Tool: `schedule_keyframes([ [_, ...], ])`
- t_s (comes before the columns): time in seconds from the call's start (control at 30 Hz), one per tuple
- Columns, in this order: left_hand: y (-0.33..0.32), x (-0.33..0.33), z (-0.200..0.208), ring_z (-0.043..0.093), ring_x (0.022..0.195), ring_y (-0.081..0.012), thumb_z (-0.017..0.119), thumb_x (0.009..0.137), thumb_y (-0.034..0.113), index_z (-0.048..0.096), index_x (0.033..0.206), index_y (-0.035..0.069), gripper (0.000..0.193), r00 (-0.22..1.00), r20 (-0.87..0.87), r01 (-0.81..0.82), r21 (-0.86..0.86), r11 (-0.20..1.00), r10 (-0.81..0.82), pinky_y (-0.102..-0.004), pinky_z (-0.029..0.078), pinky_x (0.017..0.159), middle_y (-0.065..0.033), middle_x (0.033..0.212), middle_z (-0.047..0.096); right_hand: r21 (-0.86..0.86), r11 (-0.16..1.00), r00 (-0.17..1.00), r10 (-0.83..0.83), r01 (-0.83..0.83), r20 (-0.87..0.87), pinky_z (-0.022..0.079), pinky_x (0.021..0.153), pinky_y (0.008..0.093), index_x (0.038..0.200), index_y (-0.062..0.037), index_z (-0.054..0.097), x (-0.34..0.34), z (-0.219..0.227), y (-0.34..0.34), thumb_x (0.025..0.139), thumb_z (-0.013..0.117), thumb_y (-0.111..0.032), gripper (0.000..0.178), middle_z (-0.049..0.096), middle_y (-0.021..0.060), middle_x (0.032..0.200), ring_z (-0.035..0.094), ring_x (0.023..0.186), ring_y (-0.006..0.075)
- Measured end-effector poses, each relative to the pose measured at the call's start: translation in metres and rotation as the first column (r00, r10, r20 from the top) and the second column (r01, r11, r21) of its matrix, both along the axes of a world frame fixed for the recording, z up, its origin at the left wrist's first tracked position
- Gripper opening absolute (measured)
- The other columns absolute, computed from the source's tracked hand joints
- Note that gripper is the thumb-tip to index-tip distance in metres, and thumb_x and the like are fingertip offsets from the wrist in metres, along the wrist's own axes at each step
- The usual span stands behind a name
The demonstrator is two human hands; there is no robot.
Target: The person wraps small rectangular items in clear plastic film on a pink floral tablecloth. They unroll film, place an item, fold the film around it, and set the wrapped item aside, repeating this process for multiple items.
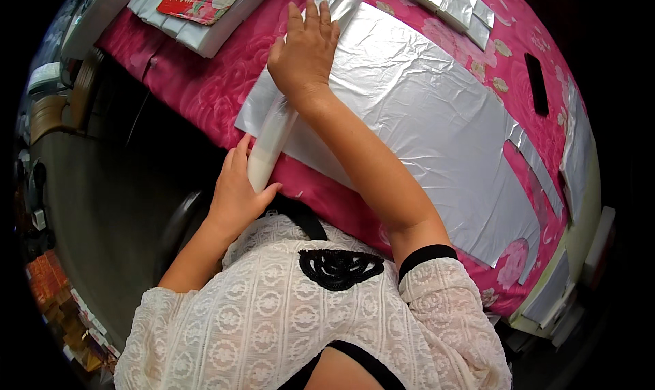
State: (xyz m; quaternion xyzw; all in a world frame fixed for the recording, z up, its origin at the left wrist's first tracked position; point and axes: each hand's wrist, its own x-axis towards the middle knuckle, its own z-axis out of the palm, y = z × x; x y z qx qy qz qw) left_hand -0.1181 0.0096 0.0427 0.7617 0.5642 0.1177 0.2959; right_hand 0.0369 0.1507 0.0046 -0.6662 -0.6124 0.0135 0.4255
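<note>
A long roll of translucent whitish plastic (273,141) lies slantwise along the left edge of a flat silvery plastic bag (423,110). My left hand (235,192) holds the roll's near end, its fingers along the left side and its thumb on the right. Farther up, my right hand (305,55) lies flat across the roll, palm down, fingers stretched toward the far end. My right forearm crosses over the silvery plastic. On the right, this wrinkled sheet has a cut-out between two handle-like strips, where the tablecloth shows through.
A pink flowered tablecloth (191,83) covers the table. Folded silvery bags (450,8) lie at the far edge. A white stack with a red packet (198,1) stands at far left. A black phone-like bar (536,84) lies right. Beyond the left edge stands a chair (82,93).
</note>
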Motion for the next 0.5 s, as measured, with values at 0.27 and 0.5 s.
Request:
schedule_keyframes([
  [0.27, -0.004, -0.02, -0.003, 0.062, 0.088, -0.0188, 0.074, 0.07, 0.03, 0.04, 0.127, -0.008, 0.077, 0.333, 0.731, 0.623, -0.644, 0.444, 0.595, -0.0317, 0.052, 0.077, -0.0186, 0.117, 0.056, 0.303, 0.902, -0.394, 0.17, -0.307, -0.903, 0.053, 0.078, 0.0325, 0.118, 0.0018, 0.039, 0.04, 0.037, -0.042, 0.076, 0.067, -0.013, 0.053, 0.055, 0.0146, 0.105, 0.061, 0.088, 0.0214],
  [0.5, -0.002, 0.024, 0.012, 0.055, 0.065, -0.014, 0.077, 0.065, 0.023, 0.045, 0.117, -0.005, 0.066, 0.692, 0.661, 0.467, -0.717, 0.517, 0.291, -0.026, 0.048, 0.056, -0.0063, 0.078, 0.053, 0.288, 0.931, -0.112, 0.269, -0.226, -0.957, 0.053, 0.072, 0.0345, 0.115, 0.0015, 0.04, 0.081, 0.058, -0.075, 0.074, 0.07, -0.019, 0.055, 0.055, 0.0116, 0.092, 0.06, 0.081, 0.019],
])
